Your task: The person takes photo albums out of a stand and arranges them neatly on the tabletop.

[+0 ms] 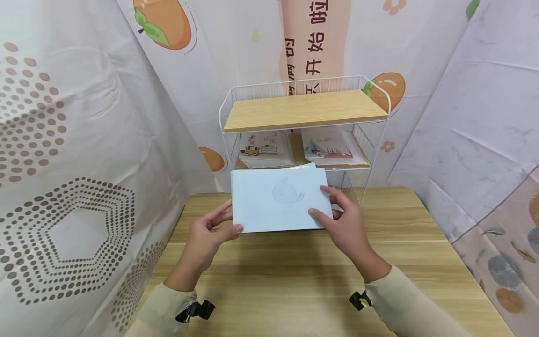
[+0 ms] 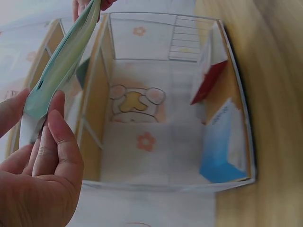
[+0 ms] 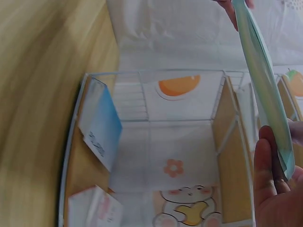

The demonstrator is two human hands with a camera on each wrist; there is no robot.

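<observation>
A thin stack of pale sheets [image 1: 257, 201] with a small whale drawing on its front is held up between both hands, before the shelf. At its lower left corner, the left hand [image 1: 206, 234] pinches the edge with the thumb in front and fingers behind. On the opposite side the right hand [image 1: 345, 229] grips the right edge, thumb on the front face. Both wrist views show the stack edge-on, pale green and slightly bulged, with the left hand [image 2: 45, 175] and the right hand [image 3: 279, 189] at its ends.
A white wire shelf [image 1: 305, 112] with wooden boards stands at the back of the wooden table [image 1: 269, 285]. Its middle tier bears printed sheets at left [image 1: 265, 150] and right [image 1: 332, 147]. Lower down are a blue-and-white item [image 2: 222, 146] and a red-and-white item [image 2: 210, 71]. Patterned curtains surround the table.
</observation>
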